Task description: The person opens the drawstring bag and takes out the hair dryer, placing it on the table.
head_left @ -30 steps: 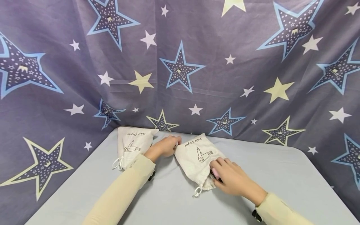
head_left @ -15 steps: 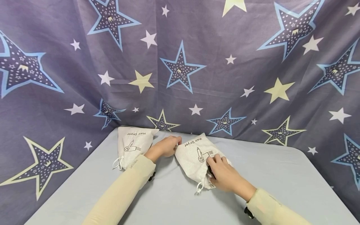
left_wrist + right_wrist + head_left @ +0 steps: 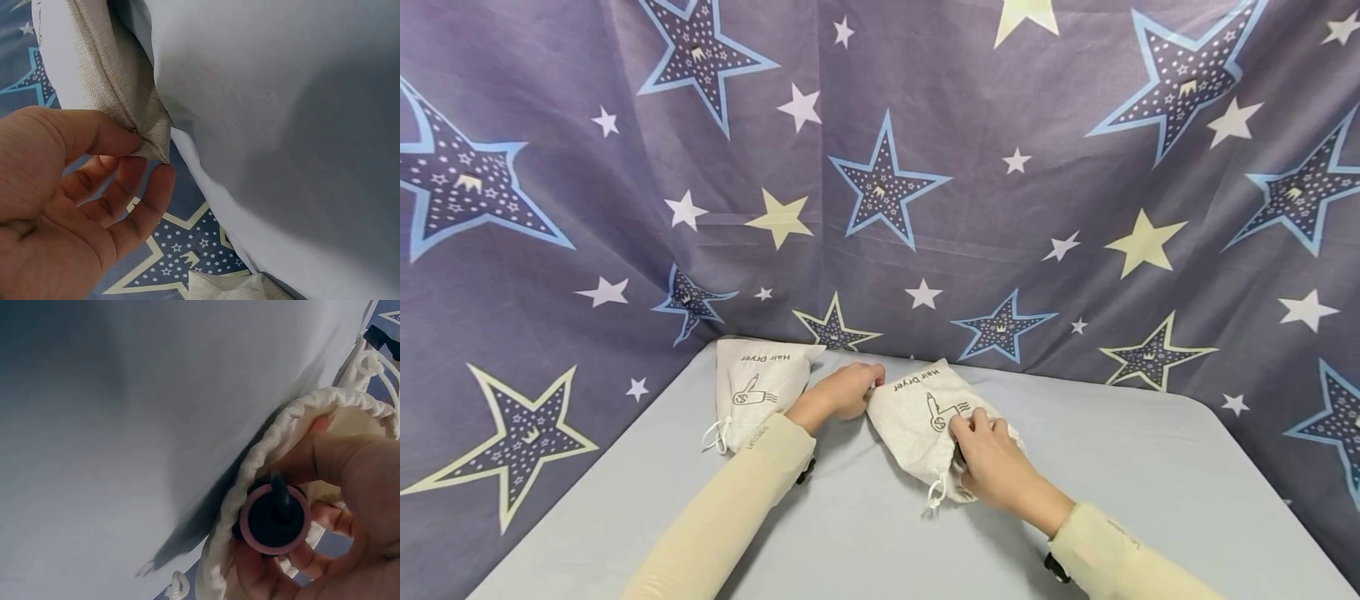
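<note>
A cream drawstring bag [image 3: 910,425] printed "Hair Dryer" lies on the bed-like grey surface. My left hand [image 3: 844,390] pinches its far left corner [image 3: 153,140] between thumb and fingers, as the left wrist view shows. At the bag's gathered mouth [image 3: 250,465], my right hand [image 3: 1000,468] grips a dark cylinder [image 3: 267,525] with a pink rim and a short dark stub at its round end. Only that end shows; the rest is inside the bag or behind the fingers, so its kind is unclear.
A second "Hair Dryer" drawstring bag [image 3: 760,400] lies at the far left, partly behind my left sleeve. The grey surface [image 3: 1112,450] runs back to a purple star-patterned curtain [image 3: 880,267]. White drawstring [image 3: 936,493] hangs off the near bag's mouth.
My right hand has moved slightly left, further over the bag's mouth, and the pink part seen earlier no longer shows in the head view. The left hand stays at the corner.
</note>
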Action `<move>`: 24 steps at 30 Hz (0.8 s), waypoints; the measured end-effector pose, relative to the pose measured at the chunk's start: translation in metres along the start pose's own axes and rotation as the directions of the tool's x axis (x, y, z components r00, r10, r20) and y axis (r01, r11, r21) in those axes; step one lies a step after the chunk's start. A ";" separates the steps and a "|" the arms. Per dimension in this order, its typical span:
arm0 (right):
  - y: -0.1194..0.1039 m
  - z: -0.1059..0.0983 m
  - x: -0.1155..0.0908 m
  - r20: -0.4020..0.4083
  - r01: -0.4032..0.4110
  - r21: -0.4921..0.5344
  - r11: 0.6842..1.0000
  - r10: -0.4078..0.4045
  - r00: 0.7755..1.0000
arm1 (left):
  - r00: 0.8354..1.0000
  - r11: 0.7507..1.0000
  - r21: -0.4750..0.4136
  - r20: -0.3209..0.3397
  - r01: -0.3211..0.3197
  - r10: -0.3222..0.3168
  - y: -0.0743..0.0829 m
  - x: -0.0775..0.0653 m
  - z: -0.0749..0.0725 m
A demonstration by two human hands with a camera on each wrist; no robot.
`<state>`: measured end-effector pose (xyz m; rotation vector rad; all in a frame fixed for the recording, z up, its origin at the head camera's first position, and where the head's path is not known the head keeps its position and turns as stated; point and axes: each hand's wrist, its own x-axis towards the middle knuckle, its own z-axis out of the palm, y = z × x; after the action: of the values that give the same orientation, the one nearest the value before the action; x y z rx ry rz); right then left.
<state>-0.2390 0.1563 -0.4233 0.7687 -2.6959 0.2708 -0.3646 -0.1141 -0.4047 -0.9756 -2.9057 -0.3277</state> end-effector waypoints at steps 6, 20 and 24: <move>0.001 -0.001 -0.002 -0.014 -0.010 0.018 1.000 0.010 1.000 | 0.998 1.000 -0.008 -0.062 -0.023 0.022 -0.003 -0.001 0.003; 0.007 -0.009 -0.015 -0.036 -0.036 -0.040 0.999 0.034 0.999 | 0.979 0.997 -0.013 -0.189 -0.074 0.071 -0.007 -0.004 0.001; 0.013 -0.013 -0.020 -0.026 -0.018 -0.015 1.000 0.018 1.000 | 0.973 0.996 -0.005 -0.214 -0.084 0.081 -0.010 -0.005 0.001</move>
<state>-0.2267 0.1805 -0.4196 0.7318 -2.6785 0.2618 -0.3664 -0.1247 -0.4081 -0.9922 -2.6656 -0.4207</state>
